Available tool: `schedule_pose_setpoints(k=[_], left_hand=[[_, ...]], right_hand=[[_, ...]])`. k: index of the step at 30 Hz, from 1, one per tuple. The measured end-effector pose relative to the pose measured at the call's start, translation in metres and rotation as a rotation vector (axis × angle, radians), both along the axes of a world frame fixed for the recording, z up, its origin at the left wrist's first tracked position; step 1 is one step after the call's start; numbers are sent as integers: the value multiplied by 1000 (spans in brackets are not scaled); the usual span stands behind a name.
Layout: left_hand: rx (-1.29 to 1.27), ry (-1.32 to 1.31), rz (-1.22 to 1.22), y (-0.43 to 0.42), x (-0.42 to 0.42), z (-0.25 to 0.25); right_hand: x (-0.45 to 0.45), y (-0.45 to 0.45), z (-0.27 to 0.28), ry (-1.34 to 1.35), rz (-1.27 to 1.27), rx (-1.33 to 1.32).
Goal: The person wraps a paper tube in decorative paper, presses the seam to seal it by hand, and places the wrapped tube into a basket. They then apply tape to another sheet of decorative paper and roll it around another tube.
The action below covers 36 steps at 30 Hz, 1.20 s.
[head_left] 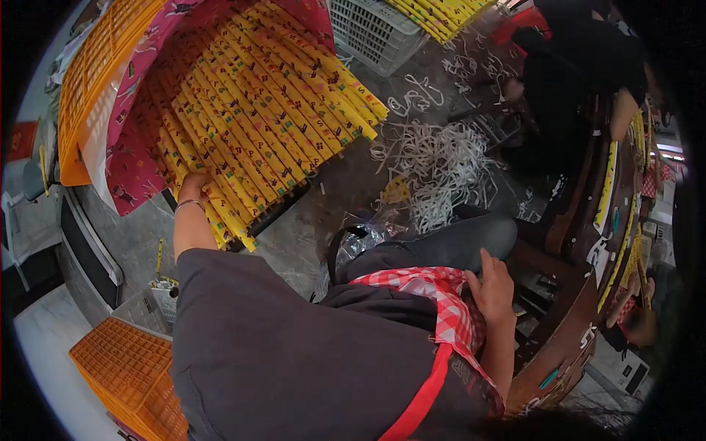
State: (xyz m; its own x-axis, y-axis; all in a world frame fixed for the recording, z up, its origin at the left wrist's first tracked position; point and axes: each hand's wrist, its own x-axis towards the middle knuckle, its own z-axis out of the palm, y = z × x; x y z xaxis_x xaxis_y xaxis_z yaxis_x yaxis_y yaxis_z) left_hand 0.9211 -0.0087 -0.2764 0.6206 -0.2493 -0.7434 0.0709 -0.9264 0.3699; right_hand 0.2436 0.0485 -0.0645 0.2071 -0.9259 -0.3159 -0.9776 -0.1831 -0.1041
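Many yellow sticks [254,121] already lie lined up at far left, my left hand [194,185] at their near edge, grip unclear, my right hand [494,289] loose and empty; what remains, I can't tell.

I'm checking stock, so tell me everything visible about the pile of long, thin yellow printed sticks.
The pile of long, thin yellow printed sticks carries dark letters, including P and S, and small coloured motifs. Their covering looks like paper or thin plastic; whether they are hollow can't be told. They lie roughly parallel, packed side by side, with uneven near ends. A pink patterned flexible sheet borders the pile's left and far sides. The bare left hand touches sticks at the near left.
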Motion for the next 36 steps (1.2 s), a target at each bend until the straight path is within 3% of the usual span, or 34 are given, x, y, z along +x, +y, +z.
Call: schedule_pose_setpoints(k=[3, 4, 6, 10, 12, 15, 19, 22, 25, 28, 30, 33, 35, 36], left_hand=[[126, -195, -186, -7, -11, 11], [129, -192, -188, -8, -2, -2], [392, -280, -375, -16, 19, -27], [485, -384, -666, -14, 39, -46], [142, -590, -354, 6, 58, -87], [287, -526, -357, 2, 81, -116], [323, -647, -383, -14, 21, -27], [296, -728, -291, -18, 21, -25], [296, -728, -366, -13, 33, -35], [259, -770, -474, -6, -9, -5], [10, -999, -205, 11, -32, -19], [-427, -1088, -643, 53, -101, -28], [-553, -872, -827, 87, -148, -33], [-437, -706, -802, 103, -171, -30]], right_hand=[[-7, 6, -6, -17, 33, -55], [-8, 8, -6, -36, 56, -89], [-8, 11, -6, -36, 62, -90], [-6, 15, -4, -31, 30, -60], [-6, 16, -4, 3, -12, -17], [-14, 22, -8, 37, -53, 30], [-18, 27, -7, 33, -94, 63], [-16, 29, -7, 2, -113, 74], [-19, 32, -12, -5, -116, 64], [-15, 32, -11, -9, -185, 110], [-19, 34, -18, -10, -169, 88], [-19, 34, -16, -15, -151, 65], [-23, 37, -17, -24, -146, 66], [-29, 39, -20, -32, -110, 30]])
